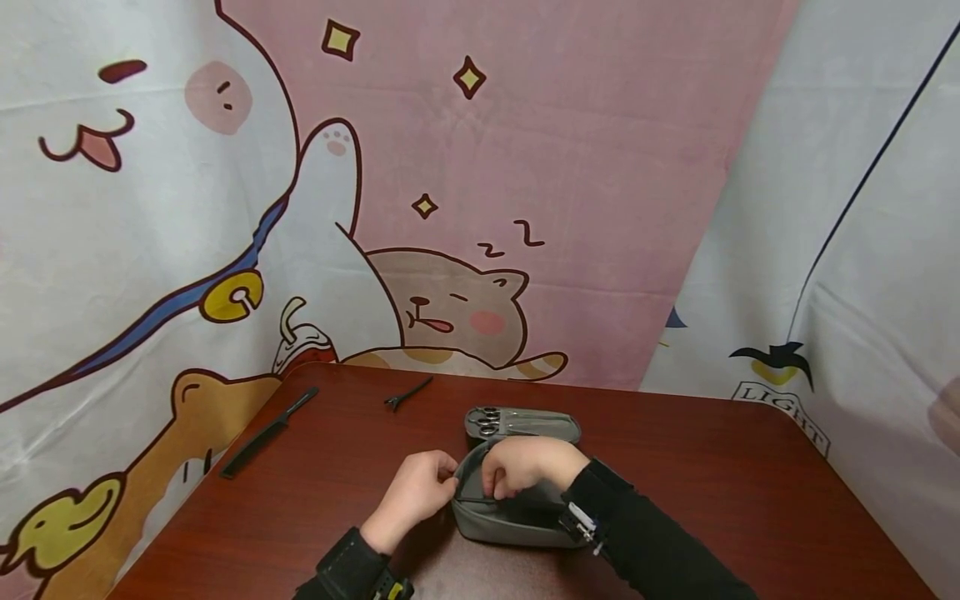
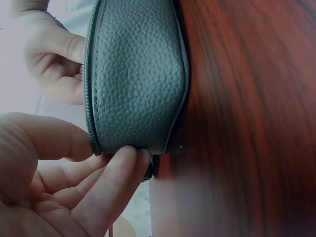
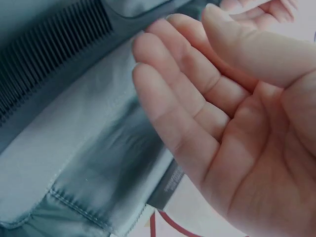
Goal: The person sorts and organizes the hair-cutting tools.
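Observation:
A grey zip case (image 1: 517,529) with a pebbled surface lies unzipped on the table. My left hand (image 1: 423,487) grips its left end, with the thumb at the zip edge (image 2: 90,94) and fingertips against the end wall. My right hand (image 1: 525,467) reaches down inside the case with bent fingers. There, a dark comb (image 3: 54,49) lies along the lining (image 3: 98,148), teeth plainly visible in the right wrist view. The fingertips of my right hand hold the comb by its handle, and the thumb partly covers the handle's end.
Behind the case's near half, its far half (image 1: 543,422) holds scissors (image 1: 489,419) with round finger loops. A second dark comb (image 1: 270,433) lies at the table's left edge. A small dark hair clip (image 1: 407,395) sits near the back edge. A printed cloth hangs behind the table.

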### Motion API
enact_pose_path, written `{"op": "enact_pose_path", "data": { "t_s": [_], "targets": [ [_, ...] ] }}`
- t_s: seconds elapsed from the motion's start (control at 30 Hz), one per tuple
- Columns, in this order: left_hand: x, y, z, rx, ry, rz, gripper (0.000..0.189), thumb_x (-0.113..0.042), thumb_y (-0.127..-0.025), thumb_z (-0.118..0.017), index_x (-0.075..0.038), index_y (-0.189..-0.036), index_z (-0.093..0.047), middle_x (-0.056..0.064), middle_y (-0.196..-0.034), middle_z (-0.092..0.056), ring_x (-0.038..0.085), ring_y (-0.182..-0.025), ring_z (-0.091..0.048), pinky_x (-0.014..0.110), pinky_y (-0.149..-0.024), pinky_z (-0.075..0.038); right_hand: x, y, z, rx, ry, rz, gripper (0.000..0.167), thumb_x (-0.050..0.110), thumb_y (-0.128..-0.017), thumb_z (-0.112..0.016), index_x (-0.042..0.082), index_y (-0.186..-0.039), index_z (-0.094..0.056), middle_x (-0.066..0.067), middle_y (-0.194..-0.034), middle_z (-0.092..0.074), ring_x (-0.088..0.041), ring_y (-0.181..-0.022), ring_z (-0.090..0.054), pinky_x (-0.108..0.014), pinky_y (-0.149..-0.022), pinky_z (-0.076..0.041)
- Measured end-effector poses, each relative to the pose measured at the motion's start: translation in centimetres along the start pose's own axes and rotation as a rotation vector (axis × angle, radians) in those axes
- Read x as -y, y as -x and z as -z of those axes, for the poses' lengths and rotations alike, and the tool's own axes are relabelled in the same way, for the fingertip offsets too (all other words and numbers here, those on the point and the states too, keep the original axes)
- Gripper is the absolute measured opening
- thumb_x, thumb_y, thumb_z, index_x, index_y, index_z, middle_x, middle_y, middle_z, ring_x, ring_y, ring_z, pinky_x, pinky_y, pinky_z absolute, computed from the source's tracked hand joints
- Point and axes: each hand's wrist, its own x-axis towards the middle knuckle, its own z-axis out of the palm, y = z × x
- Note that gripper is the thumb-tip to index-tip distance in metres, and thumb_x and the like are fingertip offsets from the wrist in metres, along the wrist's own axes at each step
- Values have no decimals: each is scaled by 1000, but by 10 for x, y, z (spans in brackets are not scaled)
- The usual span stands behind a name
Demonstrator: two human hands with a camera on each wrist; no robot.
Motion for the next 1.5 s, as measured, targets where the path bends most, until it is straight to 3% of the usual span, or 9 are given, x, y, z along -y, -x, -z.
{"op": "enact_pose_path", "data": {
  "t_s": [0.13, 0.37, 0.67, 0.9, 1.5],
  "targets": [
    [1, 0, 0, 8, 1, 13, 6, -2, -83, -73, -5, -87, -72, -3, -77, -66, 11, -68, -59, 30, -61, -49, -3, 6, 6, -17, 6, 46, 6, 8, -91, -71, 11, -97, -72, 10, -83, -65, -4, -71, -60, -24, -70, -49],
    [1, -1, 0, 15, 13, 20, 6, -2, -83, -73, -4, -88, -72, -2, -77, -66, 11, -68, -59, 30, -60, -49, -14, 17, 12, -105, 48, 160, 21, 19, -93, -70, 7, -111, -70, 1, -102, -69, -7, -93, -64, -27, -83, -51],
    [-1, -1, 0, 20, 9, 33, 6, -3, -83, -73, -5, -89, -72, -2, -78, -66, 14, -70, -60, 32, -62, -49, -21, 32, 12, -242, 70, 243, 35, 25, -97, -66, 5, -126, -65, -7, -122, -65, -21, -112, -61, -35, -95, -47],
    [-1, 0, -1, -3, 3, 17, 7, -2, -82, -74, -5, -87, -71, -2, -77, -66, 15, -71, -61, 31, -62, -49, -30, 44, 7, -331, 51, 203, 50, 31, -97, -65, 2, -137, -56, -11, -136, -57, -31, -127, -51, -49, -103, -41],
    [0, 1, -1, 5, 18, 18, 6, -2, -83, -73, -4, -89, -72, -2, -79, -66, 15, -72, -62, 31, -62, -49, -59, 70, -6, -537, -38, 112, 70, 37, -93, -69, -3, -145, -43, -23, -144, -45, -44, -132, -41, -61, -101, -36]
  ]
}}
